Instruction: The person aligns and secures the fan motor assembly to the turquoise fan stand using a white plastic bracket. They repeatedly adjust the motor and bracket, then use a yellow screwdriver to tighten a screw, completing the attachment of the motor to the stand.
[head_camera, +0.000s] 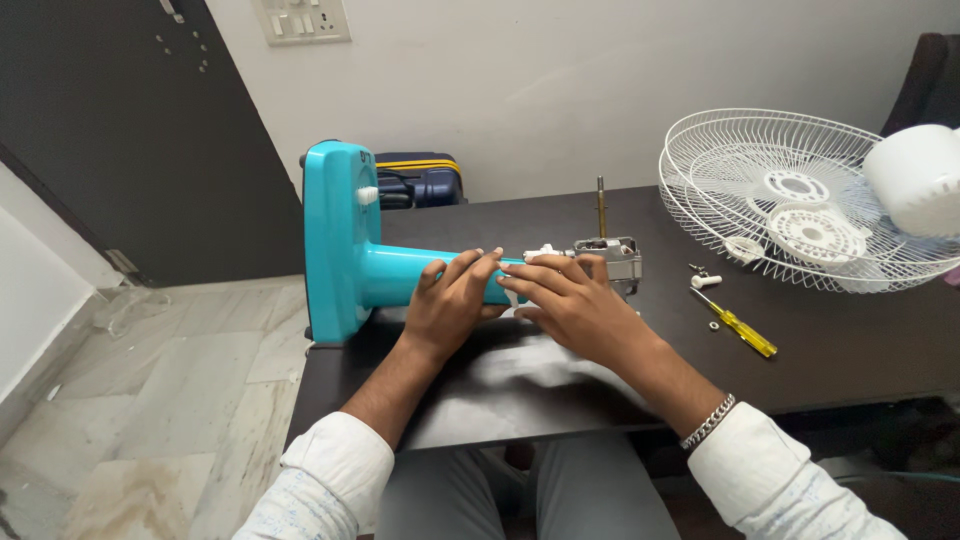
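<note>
A turquoise fan stand (340, 240) lies on its side on the dark table (860, 350), its flat base at the table's left edge. My left hand (450, 300) wraps around the stand's neck. My right hand (570, 300) rests on the neck's end, fingers on a small white part beside the grey metal motor housing (615, 255). A brass shaft (601, 205) sticks straight up from that housing.
Two white wire fan guards (790, 200) lie stacked at the table's back right, with a white motor cover (915, 180) on them. A yellow-handled screwdriver (738, 325) and small screws (700, 270) lie right of my hand. A dark bag (420, 180) stands behind the table.
</note>
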